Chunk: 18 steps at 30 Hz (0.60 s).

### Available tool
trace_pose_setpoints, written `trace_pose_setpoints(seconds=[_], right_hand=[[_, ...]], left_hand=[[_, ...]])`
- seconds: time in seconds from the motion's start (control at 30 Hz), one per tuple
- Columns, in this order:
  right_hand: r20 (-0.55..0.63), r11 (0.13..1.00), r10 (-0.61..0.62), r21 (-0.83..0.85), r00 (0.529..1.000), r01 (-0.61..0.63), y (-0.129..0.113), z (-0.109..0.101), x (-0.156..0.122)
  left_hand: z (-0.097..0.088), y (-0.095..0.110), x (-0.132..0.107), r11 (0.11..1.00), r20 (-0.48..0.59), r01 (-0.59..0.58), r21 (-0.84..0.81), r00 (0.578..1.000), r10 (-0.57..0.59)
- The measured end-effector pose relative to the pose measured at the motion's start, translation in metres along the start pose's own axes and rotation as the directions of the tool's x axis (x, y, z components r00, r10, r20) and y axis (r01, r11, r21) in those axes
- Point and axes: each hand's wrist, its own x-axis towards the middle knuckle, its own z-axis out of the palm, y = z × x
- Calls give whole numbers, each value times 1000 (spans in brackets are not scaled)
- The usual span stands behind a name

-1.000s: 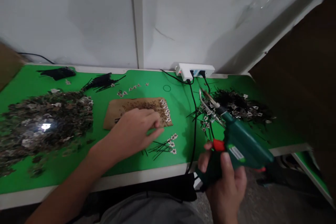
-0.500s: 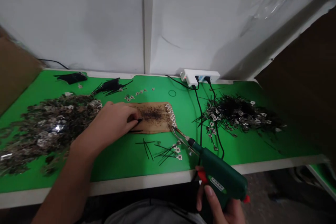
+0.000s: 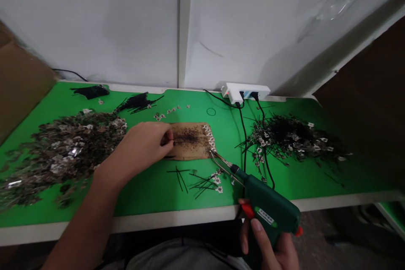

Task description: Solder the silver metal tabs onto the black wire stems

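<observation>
My left hand [image 3: 144, 141] is closed in a pinch over the left end of a brown, scorched board [image 3: 190, 152]. A thin black wire [image 3: 177, 139] seems to come out from between its fingertips; the rest is hidden. My right hand [image 3: 268, 244] is wrapped round the handle of a green soldering gun [image 3: 272, 202] with a red trigger. The gun's metal tip touches or nearly touches the lower end of a row of small whitish metal parts [image 3: 209, 135] along the board's right edge. Dark specks cover the board's middle.
A large heap of metal parts [image 3: 72, 152] lies left, and a heap of parts with black wires [image 3: 284, 135] lies right. Black wire bundles [image 3: 136, 102] are at the back. Loose wires [image 3: 202, 183] lie in front. A power strip [image 3: 247, 91] trails black cords.
The whole view has shifted slightly. My left hand has moved a little to the right over the board, and the dark piece under its fingertips no longer shows. The soldering gun stays at the row.
</observation>
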Motion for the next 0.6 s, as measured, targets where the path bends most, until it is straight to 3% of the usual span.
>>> trace_pose_setpoints(seconds=[0.13,0.27,0.4,0.6], right_hand=[[27,1000,7,-1,1000,-6,5,-5,3],[56,999,28,-28,998,-27,6,-10,7],[19,997,5,-71,1000,-4,2,-8,5],[12,993,-15,-113,1000,16,2,-6,1]], left_hand=[[17,21,5,998,-79,-52,-42,996,48],[40,49,7,980,-24,-194,-48,981,193],[51,62,6,991,46,-129,-33,990,131],[52,63,5,994,72,-105,-27,992,106]])
